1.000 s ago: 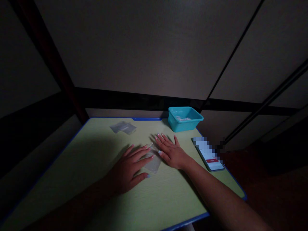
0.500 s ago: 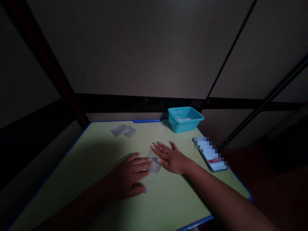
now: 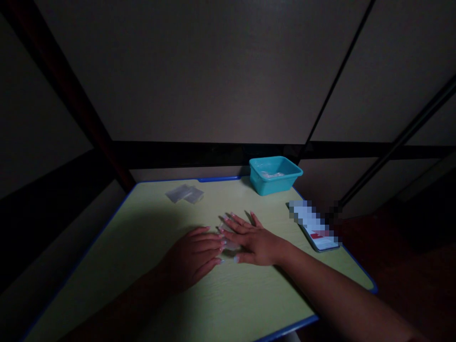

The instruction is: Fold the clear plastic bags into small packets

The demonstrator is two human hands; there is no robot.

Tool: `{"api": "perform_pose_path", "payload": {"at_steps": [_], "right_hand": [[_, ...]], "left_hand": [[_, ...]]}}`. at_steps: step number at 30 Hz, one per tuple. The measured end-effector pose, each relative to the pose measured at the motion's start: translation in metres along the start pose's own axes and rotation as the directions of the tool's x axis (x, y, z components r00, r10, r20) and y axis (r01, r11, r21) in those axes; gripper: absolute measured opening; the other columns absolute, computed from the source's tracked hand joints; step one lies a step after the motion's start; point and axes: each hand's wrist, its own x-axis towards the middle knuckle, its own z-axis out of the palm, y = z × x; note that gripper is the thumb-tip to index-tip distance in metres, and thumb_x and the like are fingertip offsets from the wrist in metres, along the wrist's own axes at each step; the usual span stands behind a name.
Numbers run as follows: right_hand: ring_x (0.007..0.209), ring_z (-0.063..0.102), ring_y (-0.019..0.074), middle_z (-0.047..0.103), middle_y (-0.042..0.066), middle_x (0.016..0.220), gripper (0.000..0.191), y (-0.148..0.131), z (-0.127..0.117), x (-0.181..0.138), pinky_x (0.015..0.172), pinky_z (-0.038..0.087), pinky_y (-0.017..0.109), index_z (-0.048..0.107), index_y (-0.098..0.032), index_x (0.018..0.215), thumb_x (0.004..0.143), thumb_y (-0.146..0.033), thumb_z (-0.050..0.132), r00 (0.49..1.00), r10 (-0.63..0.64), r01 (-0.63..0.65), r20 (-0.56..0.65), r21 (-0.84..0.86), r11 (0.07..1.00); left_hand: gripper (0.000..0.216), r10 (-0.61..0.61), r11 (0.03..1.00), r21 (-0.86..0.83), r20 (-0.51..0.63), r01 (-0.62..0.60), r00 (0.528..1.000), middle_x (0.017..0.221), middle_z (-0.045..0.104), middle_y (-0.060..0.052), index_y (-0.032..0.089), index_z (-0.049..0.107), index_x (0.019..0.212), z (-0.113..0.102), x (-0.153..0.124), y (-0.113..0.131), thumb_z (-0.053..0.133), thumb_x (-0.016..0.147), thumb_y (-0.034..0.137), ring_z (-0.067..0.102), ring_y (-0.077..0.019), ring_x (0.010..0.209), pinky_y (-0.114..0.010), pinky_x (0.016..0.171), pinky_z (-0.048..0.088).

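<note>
A small clear plastic bag [image 3: 231, 244] lies on the pale green table [image 3: 228, 304], mostly covered by my fingers. My right hand [image 3: 254, 242] rests over it, palm down, with the fingers spread. From the left, my left hand [image 3: 195, 256] touches the bag's left edge with its fingertips, the fingers stretched out and the thumb nearer to them. Further back on the left, two flat clear bags [image 3: 184, 193] overlap on the tabletop.
A turquoise plastic basket [image 3: 272, 186] with clear plastic material inside stands at the back right. A phone with a lit screen [image 3: 315, 228] lies along the right edge. Behind the table rises a panelled cabinet front [image 3: 206, 71]. The surroundings are dim.
My right hand has slid slightly nearer over the bag, covering more of it, with its thumb spread lower. My left thumb has moved up toward its fingers. The view has shifted slightly.
</note>
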Motion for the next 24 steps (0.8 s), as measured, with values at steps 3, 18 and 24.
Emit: {"api": "perform_pose_path", "payload": {"at_steps": [3,18,24], "right_hand": [[0.144,0.009,0.0303,0.014,0.013,0.156,0.087,-0.004,0.000,0.002,0.108,-0.004,0.061,0.015,-0.024,0.151,0.083,-0.066,0.048,0.999,-0.036,0.036,-0.034,-0.014,0.999],[0.082,0.057,0.0192,0.061,0.008,0.093,0.029,-0.021,0.003,-0.004,0.071,0.045,0.029,0.064,-0.017,0.108,0.089,-0.037,0.053,0.960,-0.013,-0.055,-0.279,-0.233,0.971],[0.071,0.055,0.0172,0.061,0.007,0.078,0.030,-0.025,0.006,0.000,0.065,0.044,0.029,0.067,-0.017,0.088,0.095,-0.032,0.042,0.928,-0.102,0.016,-0.358,-0.234,0.972]], "left_hand": [[0.020,-0.006,1.000,-0.007,-0.011,0.006,1.000,0.099,0.075,-0.003,0.023,0.068,0.101,0.000,0.001,0.002,0.052,0.090,0.022,0.066,-0.0185,0.101,-0.039,0.099,0.044],[0.022,-0.027,0.999,-0.017,0.023,0.027,0.999,0.104,0.074,-0.004,0.023,0.067,0.106,0.002,0.003,0.008,0.052,0.090,0.024,0.066,-0.0195,0.102,-0.039,0.097,0.046],[0.016,-0.106,0.990,-0.100,-0.053,0.100,0.993,0.104,0.072,-0.006,0.021,0.065,0.099,0.003,0.002,0.010,0.054,0.088,0.024,0.065,-0.0197,0.101,-0.037,0.096,0.048]]}}
